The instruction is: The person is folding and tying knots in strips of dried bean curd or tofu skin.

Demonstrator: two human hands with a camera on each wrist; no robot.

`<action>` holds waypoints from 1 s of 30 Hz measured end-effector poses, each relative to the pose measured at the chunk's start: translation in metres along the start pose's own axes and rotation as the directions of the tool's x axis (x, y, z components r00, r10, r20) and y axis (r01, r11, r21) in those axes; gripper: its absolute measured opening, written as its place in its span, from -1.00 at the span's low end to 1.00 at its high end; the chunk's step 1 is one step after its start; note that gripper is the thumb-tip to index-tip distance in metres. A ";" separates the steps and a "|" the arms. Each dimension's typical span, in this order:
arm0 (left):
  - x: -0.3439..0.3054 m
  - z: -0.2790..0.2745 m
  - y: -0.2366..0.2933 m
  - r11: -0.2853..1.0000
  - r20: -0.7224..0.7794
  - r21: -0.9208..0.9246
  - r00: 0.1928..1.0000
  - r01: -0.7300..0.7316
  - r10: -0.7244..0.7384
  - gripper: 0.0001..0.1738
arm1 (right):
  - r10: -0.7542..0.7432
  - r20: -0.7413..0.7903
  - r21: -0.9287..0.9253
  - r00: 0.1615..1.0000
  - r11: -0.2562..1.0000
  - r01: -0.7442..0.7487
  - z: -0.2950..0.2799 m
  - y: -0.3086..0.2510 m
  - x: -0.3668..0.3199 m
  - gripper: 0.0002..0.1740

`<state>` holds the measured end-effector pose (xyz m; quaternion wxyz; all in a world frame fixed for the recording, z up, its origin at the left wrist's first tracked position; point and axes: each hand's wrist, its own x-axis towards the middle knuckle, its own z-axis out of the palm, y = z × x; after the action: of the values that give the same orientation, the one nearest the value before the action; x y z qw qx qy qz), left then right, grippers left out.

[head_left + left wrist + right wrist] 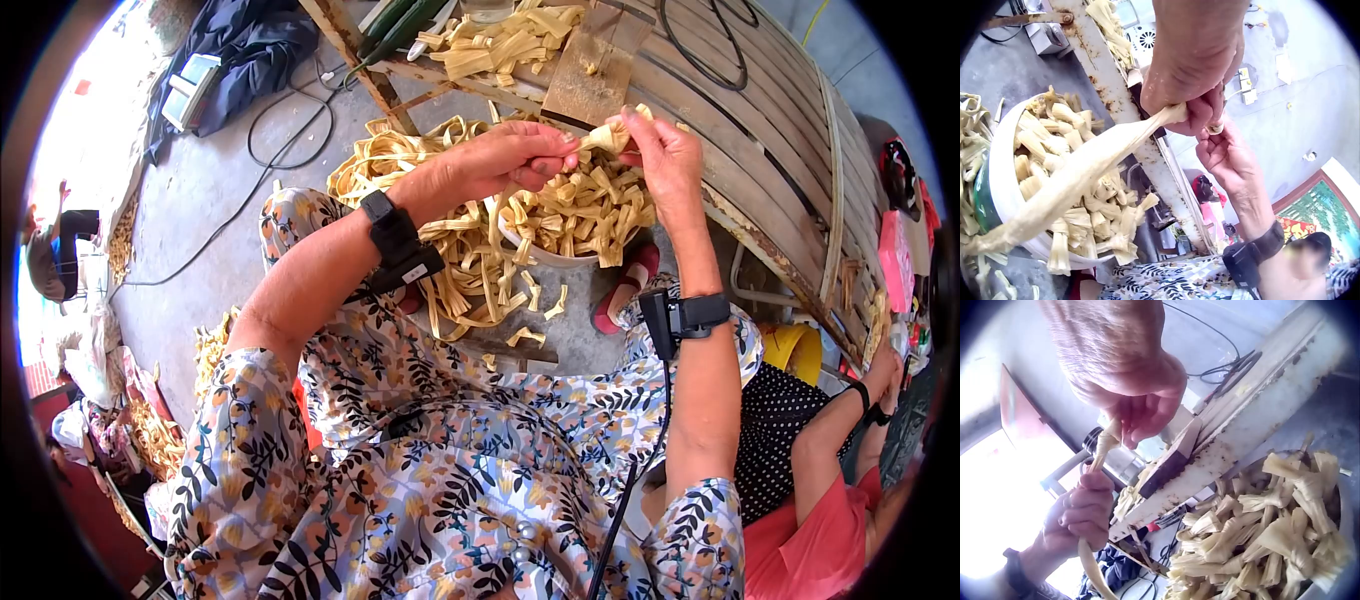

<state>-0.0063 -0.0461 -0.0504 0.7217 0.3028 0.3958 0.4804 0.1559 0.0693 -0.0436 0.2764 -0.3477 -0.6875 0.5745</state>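
Both hands meet over a white tub [1007, 150] heaped with knotted tofu skin strips [580, 215]. My left hand [515, 158] grips a pale yellow tofu skin strip [1085, 169], its fingers curled round it and a long tail hanging down past the tub. Thumb and fingertips of my right hand [668, 155] pinch the same strip at its other end, where a twisted, knot-like bunch [1106, 445] shows between the hands. Left of the tub lies a pile of long untied strips [365, 165].
A slatted wooden table [740, 130] with a rusty edge stands ahead, bearing a small wooden board [590, 75] and more strips [500, 45]. Loose knots [533, 290] lie on the floor. A yellow bucket [795, 350] and another person's arm [825, 430] are at the right.
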 end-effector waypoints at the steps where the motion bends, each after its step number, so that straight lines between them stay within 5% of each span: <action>1: 0.001 0.001 0.002 1.000 0.026 -0.001 1.000 -0.009 0.009 -0.72 | -0.030 -0.038 0.007 0.999 1.000 0.030 -0.001 0.001 0.001 -0.67; 6: 0.006 -0.001 0.003 0.998 0.127 -0.043 0.991 -0.039 0.045 -0.72 | -0.070 -0.134 0.093 0.989 0.992 0.082 0.001 -0.015 -0.001 -0.70; 10: 0.005 -0.004 -0.004 1.000 0.069 -0.028 0.998 0.002 0.000 -0.72 | 0.166 0.159 0.240 0.973 0.950 -0.202 0.005 -0.024 -0.008 -0.75; 13: 0.003 -0.005 -0.004 0.999 0.083 -0.040 0.997 0.008 -0.005 -0.73 | 0.049 0.330 0.264 0.943 0.954 -0.142 0.008 -0.010 -0.005 -0.82; 21: 0.001 -0.011 0.008 0.999 0.080 -0.036 0.997 0.016 -0.013 -0.75 | 0.127 0.270 0.405 0.954 0.884 -0.233 -0.001 -0.008 -0.002 -0.83; 24: -0.001 -0.009 0.019 0.936 -0.064 0.341 0.992 -0.084 0.112 -0.73 | 0.130 0.247 0.429 0.960 0.874 -0.229 0.000 -0.008 0.004 -0.80; 27: 0.001 -0.023 0.034 0.726 -0.086 0.679 0.970 -0.110 0.227 -0.70 | 0.103 0.180 0.488 0.978 0.854 -0.179 -0.004 -0.012 0.016 -0.76; 30: 0.012 -0.031 0.054 0.646 -0.114 0.746 0.925 -0.162 0.363 -0.71 | 0.087 0.110 0.571 0.990 0.810 -0.135 -0.007 -0.004 0.033 -0.75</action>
<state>-0.0550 -0.0141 -0.0252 0.4082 0.5531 0.5929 0.4195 0.1409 0.0989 -0.0395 0.3075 -0.2645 -0.4702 0.7838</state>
